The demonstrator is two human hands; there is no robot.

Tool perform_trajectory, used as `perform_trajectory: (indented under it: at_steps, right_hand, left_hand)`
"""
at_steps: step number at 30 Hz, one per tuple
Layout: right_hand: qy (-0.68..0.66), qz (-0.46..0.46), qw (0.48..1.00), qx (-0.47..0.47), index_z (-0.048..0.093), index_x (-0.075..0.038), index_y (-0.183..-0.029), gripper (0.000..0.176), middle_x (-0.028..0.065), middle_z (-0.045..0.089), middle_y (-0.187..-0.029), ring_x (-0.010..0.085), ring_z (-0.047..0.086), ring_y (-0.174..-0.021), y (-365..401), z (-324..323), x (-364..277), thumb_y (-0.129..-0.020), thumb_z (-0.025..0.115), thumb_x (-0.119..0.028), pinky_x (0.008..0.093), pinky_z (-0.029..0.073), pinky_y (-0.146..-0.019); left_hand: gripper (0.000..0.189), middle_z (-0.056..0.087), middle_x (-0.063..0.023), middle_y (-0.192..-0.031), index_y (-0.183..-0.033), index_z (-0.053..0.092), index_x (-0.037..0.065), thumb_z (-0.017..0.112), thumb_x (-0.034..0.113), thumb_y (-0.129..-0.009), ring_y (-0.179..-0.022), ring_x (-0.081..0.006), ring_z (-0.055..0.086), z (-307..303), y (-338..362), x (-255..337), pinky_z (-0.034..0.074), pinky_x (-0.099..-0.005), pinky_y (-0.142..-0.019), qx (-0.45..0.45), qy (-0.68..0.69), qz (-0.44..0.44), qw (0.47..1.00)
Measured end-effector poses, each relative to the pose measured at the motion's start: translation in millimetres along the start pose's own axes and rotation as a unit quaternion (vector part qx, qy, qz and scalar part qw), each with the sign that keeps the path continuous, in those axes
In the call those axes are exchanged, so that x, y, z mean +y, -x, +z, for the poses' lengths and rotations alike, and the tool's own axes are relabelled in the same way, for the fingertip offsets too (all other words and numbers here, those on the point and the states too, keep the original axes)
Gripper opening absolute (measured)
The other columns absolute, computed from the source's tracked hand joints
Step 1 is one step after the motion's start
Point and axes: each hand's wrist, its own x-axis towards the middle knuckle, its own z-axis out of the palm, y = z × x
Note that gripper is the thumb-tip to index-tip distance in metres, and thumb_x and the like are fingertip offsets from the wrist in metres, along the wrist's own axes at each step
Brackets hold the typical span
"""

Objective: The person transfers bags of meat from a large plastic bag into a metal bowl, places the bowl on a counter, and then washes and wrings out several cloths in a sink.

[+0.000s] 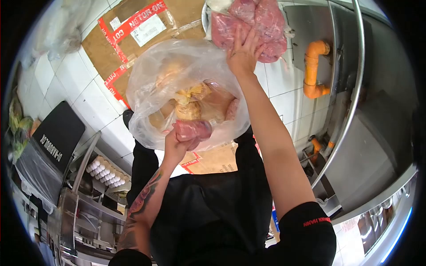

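My left hand (176, 145) is closed around a small plastic-wrapped pack of red meat (195, 131), held over the near side of a large see-through plastic bag (146, 93). Inside that bag lie a knotted pack with yellowish contents (188, 110) and a pinkish pack (232, 108) by the right wall. Farther off to the right, my right hand (243, 52) rests with fingers spread on bagged red meat (266, 26). These meat packs are heaped in a pale container (205, 20), of which only the rim shows.
A flattened cardboard box (184, 15) with red tape lies on the white tiled floor (91, 104). Orange pipes (314, 66) and a steel rail (360, 57) stand on the right. At left are trays of eggs (106, 172) on a shelf and a black lid-like panel (60, 133).
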Motion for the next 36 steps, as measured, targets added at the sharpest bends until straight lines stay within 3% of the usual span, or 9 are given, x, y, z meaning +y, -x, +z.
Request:
perform_trajectory:
  at_steps: [7,13,16,18,21,24,28,31,36]
  right_hand:
    - [-0.543,-0.072,0.812,-0.204,0.056,-0.01,-0.14,0.064,0.0165,0.05,-0.147,0.0334,0.041,-0.141,34.0,-179.4,5.4,-0.082,0.077,-0.023,0.0416,0.033,-0.115]
    - [-0.32,-0.166,0.932,0.039,0.06,-0.008,-0.136,0.059,0.0175,0.057,-0.134,0.0348,0.05,-0.131,-15.6,-209.7,28.0,-0.082,0.077,-0.023,0.0438,0.04,-0.107]
    - [-0.342,-0.098,0.932,0.068,0.06,-0.007,-0.135,0.058,0.0199,0.058,-0.129,0.0384,0.053,-0.122,-48.0,-126.2,46.0,-0.082,0.077,-0.024,0.0471,0.041,-0.103]
    - [0.048,-0.083,0.986,0.138,0.063,-0.007,-0.128,0.047,0.0195,0.06,-0.124,0.0359,0.056,-0.117,-43.2,-74.7,48.8,-0.085,0.073,-0.021,0.0439,0.043,-0.102]
    - [-0.155,-0.088,0.956,0.233,0.066,-0.007,-0.12,0.033,0.0175,0.064,-0.118,0.0343,0.057,-0.114,-13.2,-73.3,24.0,-0.088,0.068,-0.016,0.0403,0.043,-0.101]
    - [-0.449,0.059,0.885,-0.109,0.065,-0.002,-0.111,0.022,0.0159,0.068,-0.109,0.0394,0.063,-0.099,91.3,-57.5,7.3,-0.091,0.062,-0.01,0.0445,0.05,-0.089]
    - [0.003,-0.022,0.872,-0.488,0.066,-0.007,-0.113,0.026,0.0193,0.07,-0.109,0.0366,0.067,-0.102,259.0,55.9,80.1,-0.099,0.054,-0.025,0.0439,0.053,-0.087]
    - [0.065,-0.052,0.833,-0.547,0.067,-0.008,-0.113,0.032,0.0241,0.068,-0.103,0.044,0.065,-0.096,295.2,32.3,108.4,-0.099,0.051,-0.032,0.0505,0.052,-0.084]
    - [-0.104,0.232,0.894,-0.37,0.063,-0.002,-0.123,0.049,0.0215,0.062,-0.126,0.0388,0.06,-0.116,288.2,60.7,105.8,-0.091,0.062,-0.039,0.0459,0.048,-0.098]
  left_hand:
    - [0.032,0.07,-0.0098,-0.114,-0.125,0.062,0.001,0.062,0.01,-0.094,-0.103,-0.0182,0.068,65.4,-57.4,133.2,0.053,-0.0324,-0.089,0.024,0.362,-0.052,0.93]
    - [0.046,0.061,-0.0051,-0.127,-0.14,0.049,0.006,0.057,0.03,-0.101,-0.119,-0.0204,0.058,126.0,-129.6,199.5,0.046,-0.0371,-0.101,-0.152,0.541,0.058,0.825]
    - [0.047,0.062,-0.0058,-0.126,-0.139,0.051,0.006,0.057,0.033,-0.101,-0.117,-0.0176,0.058,134.3,-124.1,145.5,0.045,-0.035,-0.101,-0.086,0.397,0.01,0.914]
    - [0.042,0.064,-0.0068,-0.121,-0.137,0.055,0.005,0.06,0.021,-0.098,-0.111,-0.0165,0.06,121.4,-106.3,78.1,0.046,-0.0333,-0.1,-0.094,0.238,-0.049,0.966]
    - [0.044,0.065,-0.0058,-0.119,-0.136,0.058,0.006,0.061,0.024,-0.096,-0.11,-0.0149,0.059,56.3,-91.8,-65.6,0.046,-0.0299,-0.096,-0.127,0.007,-0.113,0.985]
    - [0.062,0.055,-0.0096,-0.136,-0.148,0.045,0.012,0.058,0.042,-0.097,-0.12,-0.0188,0.052,-8.0,-113.9,-55.3,0.046,-0.0374,-0.093,-0.071,-0.094,-0.249,0.961]
    - [0.077,0.042,-0.0149,-0.152,-0.155,0.027,0.008,0.056,0.05,-0.098,-0.138,-0.0255,0.043,-47.1,-174.3,40.9,0.038,-0.0413,-0.109,0.025,-0.024,-0.061,0.998]
    - [0.069,0.053,-0.0143,-0.144,-0.15,0.042,0.006,0.06,0.047,-0.097,-0.133,-0.0257,0.05,-56.5,-208.6,104.7,0.04,-0.0352,-0.108,-0.006,-0.075,0.045,0.996]
    - [0.059,0.055,-0.0071,-0.142,-0.146,0.049,0.011,0.057,0.047,-0.099,-0.132,-0.0184,0.049,-37.1,-201.9,102.0,0.039,-0.0336,-0.108,-0.086,-0.158,0.083,0.98]
